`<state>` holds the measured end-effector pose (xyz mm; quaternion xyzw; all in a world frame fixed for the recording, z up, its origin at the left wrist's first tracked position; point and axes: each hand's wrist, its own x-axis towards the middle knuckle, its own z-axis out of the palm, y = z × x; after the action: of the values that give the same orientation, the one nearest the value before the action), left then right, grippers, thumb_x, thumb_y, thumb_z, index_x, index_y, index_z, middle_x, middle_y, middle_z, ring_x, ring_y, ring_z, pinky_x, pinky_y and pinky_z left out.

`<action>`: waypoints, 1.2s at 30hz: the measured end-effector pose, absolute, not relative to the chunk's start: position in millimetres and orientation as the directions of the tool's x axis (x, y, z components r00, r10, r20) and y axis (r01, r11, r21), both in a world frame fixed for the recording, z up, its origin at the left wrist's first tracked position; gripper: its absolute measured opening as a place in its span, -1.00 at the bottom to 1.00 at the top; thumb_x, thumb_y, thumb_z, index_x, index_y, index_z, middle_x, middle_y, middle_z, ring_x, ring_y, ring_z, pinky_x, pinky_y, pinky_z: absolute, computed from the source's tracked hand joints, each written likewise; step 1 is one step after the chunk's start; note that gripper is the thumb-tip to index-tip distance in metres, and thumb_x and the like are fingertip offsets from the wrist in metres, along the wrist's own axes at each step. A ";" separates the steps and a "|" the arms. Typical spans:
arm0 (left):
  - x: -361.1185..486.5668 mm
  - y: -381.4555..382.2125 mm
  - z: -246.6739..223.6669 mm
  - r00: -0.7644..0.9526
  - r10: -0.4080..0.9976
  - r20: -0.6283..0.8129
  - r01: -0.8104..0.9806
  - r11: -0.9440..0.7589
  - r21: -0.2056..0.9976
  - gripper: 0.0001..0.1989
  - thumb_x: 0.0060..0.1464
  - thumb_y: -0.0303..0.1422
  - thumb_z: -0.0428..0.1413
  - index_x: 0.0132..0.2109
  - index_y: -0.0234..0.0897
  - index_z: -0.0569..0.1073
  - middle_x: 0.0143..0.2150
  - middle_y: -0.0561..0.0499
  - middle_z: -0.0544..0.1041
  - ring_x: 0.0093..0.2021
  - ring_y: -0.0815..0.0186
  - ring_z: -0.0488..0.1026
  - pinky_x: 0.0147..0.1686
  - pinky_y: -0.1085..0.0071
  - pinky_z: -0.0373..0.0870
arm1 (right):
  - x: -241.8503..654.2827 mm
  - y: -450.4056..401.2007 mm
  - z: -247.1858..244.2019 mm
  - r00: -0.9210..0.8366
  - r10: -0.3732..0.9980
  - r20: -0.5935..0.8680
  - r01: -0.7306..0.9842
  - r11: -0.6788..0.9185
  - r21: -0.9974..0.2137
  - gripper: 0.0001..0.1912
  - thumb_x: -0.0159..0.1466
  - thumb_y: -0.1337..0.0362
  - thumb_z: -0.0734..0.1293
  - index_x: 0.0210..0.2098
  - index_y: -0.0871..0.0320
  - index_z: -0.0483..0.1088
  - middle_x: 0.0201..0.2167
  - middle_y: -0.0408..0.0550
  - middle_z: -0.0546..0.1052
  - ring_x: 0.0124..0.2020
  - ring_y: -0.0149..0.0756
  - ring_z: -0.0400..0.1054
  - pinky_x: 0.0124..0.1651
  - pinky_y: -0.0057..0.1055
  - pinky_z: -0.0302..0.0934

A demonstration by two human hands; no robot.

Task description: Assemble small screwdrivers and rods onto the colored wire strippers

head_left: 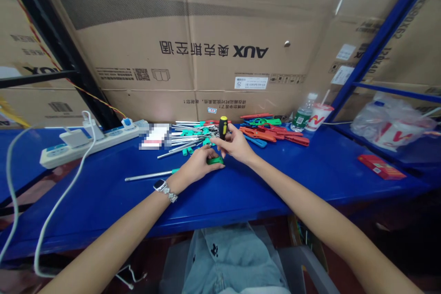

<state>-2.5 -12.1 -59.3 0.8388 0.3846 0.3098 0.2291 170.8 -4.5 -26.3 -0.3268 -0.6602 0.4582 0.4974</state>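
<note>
Upright at the middle of the table stands a screwdriver [223, 127] with a black and yellow handle. The fingers of my right hand [236, 145] are closed round its lower part. Just below and to the left, my left hand [198, 164] grips a green plastic piece [215, 161] near the table surface. The screwdriver's tip is hidden between the hands. A silver rod [148, 176] with a green end runs out to the left from under my left hand. Behind my hands lies a pile of silver rods [186, 139] with green ends.
Red, orange, green and blue plastic pieces [263, 133] lie right of the rods. A bottle [303, 112] and cup [319, 117] stand behind them. On the left is a power strip [99, 142] with white cables. A red box [381, 167] lies right; large cartons [213, 18] rise behind.
</note>
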 end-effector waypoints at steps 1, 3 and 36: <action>-2.9 -12.0 -59.7 0.513 0.787 0.343 0.504 -0.599 0.622 -0.76 0.05 -0.19 0.31 -0.26 -0.27 0.54 -0.26 -0.02 0.50 -0.30 0.26 0.45 -0.24 0.30 0.41 | 174.1 -6.5 -25.1 -0.333 0.879 0.341 -0.026 0.353 -0.935 -0.49 0.11 -0.08 0.51 -0.20 0.06 0.25 -0.56 -0.28 0.44 -0.69 -0.42 0.31 -0.67 -0.48 0.15; -3.4 -11.6 -60.7 0.518 0.783 0.344 0.495 -0.603 0.626 -0.77 0.06 -0.20 0.30 -0.27 -0.27 0.54 -0.25 -0.03 0.50 -0.29 0.25 0.46 -0.23 0.30 0.42 | 181.4 -10.3 -22.1 -0.440 0.844 0.307 -0.040 0.324 -0.945 -0.49 0.16 -0.14 0.44 -0.12 0.09 0.33 -0.44 -0.20 0.49 -0.63 -0.42 0.39 -0.69 -0.50 0.15; -4.4 -19.6 -26.0 0.268 0.807 0.527 0.314 -0.590 0.744 -0.59 0.13 -0.22 0.21 0.07 -0.23 0.33 0.04 -0.16 0.49 0.03 0.17 0.46 0.00 0.21 0.45 | 169.3 -0.4 -38.3 -0.238 0.863 0.445 -0.027 0.452 -0.891 -0.58 0.17 -0.03 0.48 -0.27 0.03 0.22 -0.56 -0.28 0.44 -0.72 -0.38 0.31 -0.67 -0.40 0.19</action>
<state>-4.4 -19.6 -26.0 0.7534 0.3718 0.4770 0.2581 169.3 -0.4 -38.3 -0.3138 -0.6660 0.4188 0.5316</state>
